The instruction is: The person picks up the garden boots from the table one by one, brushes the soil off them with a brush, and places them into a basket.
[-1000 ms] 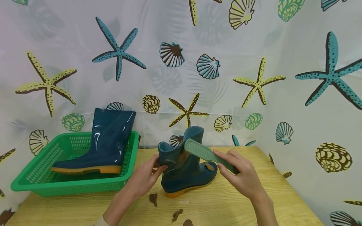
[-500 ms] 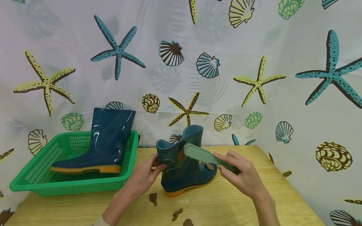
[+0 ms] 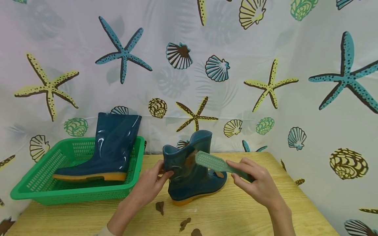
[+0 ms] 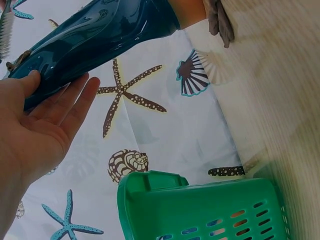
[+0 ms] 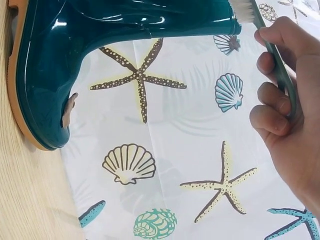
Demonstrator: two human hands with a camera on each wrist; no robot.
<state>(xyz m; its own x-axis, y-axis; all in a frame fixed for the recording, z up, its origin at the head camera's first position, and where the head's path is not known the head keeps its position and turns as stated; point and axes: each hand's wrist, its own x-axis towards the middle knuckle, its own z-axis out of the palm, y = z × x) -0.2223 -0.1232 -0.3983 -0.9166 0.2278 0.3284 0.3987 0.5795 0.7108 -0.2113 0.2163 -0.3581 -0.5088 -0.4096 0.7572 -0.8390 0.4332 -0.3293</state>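
Note:
A dark blue rubber boot (image 3: 189, 188) with an orange-tan sole stands on the table, toe to the right. My left hand (image 3: 149, 183) grips its shaft near the top, thumb on the near side and fingers behind. A brown mud-like patch (image 3: 190, 159) marks the shaft, and another brown lump (image 3: 218, 174) sits on the toe. My right hand (image 3: 257, 183) holds a green scrub brush (image 3: 211, 162) by its handle. The brush's white bristles (image 5: 243, 11) face the upper shaft in the right wrist view, right at its surface.
A green plastic basket (image 3: 79, 196) at the left holds a second blue boot (image 3: 113, 147). Several brown lumps, one of them a small dark piece (image 3: 159, 207), lie on the wooden table (image 3: 242, 216) before the boot. A patterned curtain (image 3: 224, 108) hangs behind.
The brush has gone slightly down the shaft, then a little to the right, uncovering more of the brown patch. The boot's top has tipped slightly left with my left hand.

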